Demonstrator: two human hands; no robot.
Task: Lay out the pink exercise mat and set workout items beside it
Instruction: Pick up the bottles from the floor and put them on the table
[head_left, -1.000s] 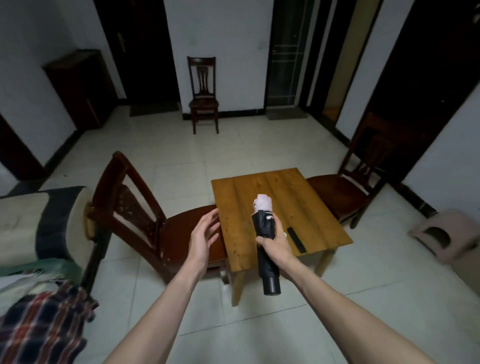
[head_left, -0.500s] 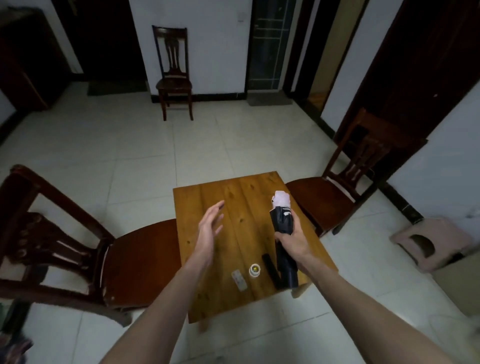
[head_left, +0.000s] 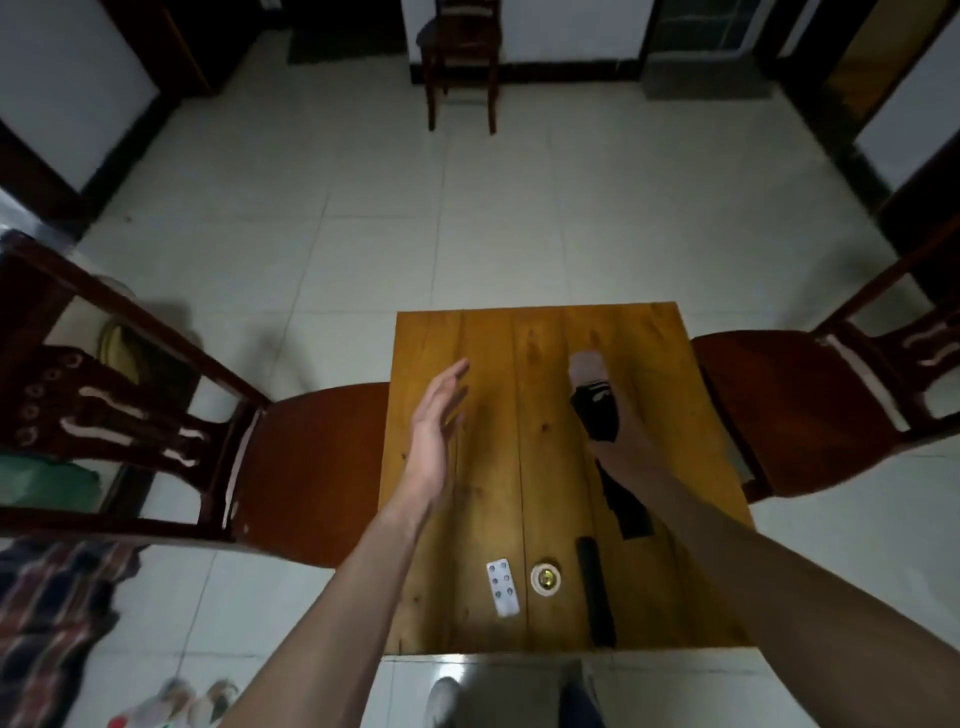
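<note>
My right hand (head_left: 621, 447) grips a rolled pink mat in a black sleeve (head_left: 595, 410) over the right half of a small wooden table (head_left: 524, 364). The pink end of the roll pokes out at the top, and the black lower end shows below my wrist. My left hand (head_left: 436, 421) hovers open over the table's left side, fingers straight, holding nothing. A black bar-shaped object (head_left: 595, 590), a small white remote (head_left: 502, 586) and a round white and gold item (head_left: 545, 578) lie near the table's front edge.
Dark wooden chairs flank the table on the left (head_left: 291, 467) and right (head_left: 810, 410); a third chair (head_left: 460, 57) stands at the far wall. Pale tiled floor (head_left: 519, 218) spreads beyond the table. Plaid cloth (head_left: 47, 613) lies at lower left.
The view has come closer and now looks straight down on the table. My right hand with the mat moved forward over the tabletop; my left hand stays open beside it.
</note>
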